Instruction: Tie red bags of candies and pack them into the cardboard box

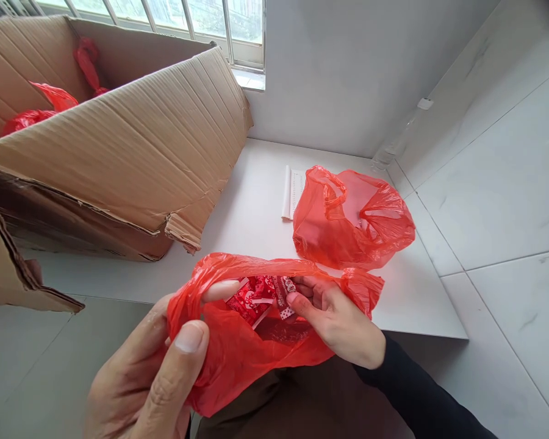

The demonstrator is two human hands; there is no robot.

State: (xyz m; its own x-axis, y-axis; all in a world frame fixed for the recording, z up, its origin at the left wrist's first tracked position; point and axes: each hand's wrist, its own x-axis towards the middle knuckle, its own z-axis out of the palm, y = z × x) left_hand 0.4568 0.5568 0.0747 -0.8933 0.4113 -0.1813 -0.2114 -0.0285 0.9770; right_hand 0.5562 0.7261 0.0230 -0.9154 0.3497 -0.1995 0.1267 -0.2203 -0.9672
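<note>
In front of me hangs a thin red plastic bag, its mouth spread wide. My left hand grips the bag's left rim, thumb outside and a fingertip inside. My right hand reaches into the opening, with thumb and fingers closed on a small dark red packet that has white print. Beside that packet, within the bag, lie red printed wrappers. The bag's lower contents are hidden by its wall.
A large cardboard box with torn flaps stands at the left, with red bags inside. On the white table rest another red plastic bag, a paper sheet and a clear bottle by the wall.
</note>
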